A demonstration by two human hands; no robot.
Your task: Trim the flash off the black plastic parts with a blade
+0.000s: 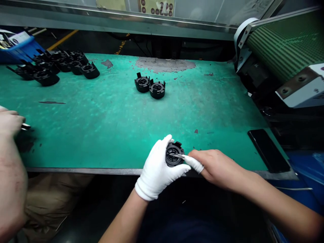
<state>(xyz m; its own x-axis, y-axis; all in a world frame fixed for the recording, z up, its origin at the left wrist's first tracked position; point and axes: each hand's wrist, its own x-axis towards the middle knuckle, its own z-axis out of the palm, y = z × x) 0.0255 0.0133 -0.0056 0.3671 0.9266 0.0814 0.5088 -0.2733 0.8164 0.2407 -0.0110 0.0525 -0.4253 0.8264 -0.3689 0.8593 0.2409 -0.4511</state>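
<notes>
So, looked mid-step in some fiddly handwork, judging by the slim metal tool poked into the open face of a black round part. Had that part cupped in the gloved left hand, gripped at the rim, right by the near edge of the counter. Pinched the tool in the right hand, bare apart from a white covering on one digit. Couldn't make out the exact spot under the tip. Probably called for a steady hold and a small, controlled nudge next. Had loads of open room straight ahead, up to two similar parts sitting side by side. Had less freedom rightward, thanks to a phone near the corner and a conveyor angling in beyond. Also needed to mind the co-worker's hand at far left.
</notes>
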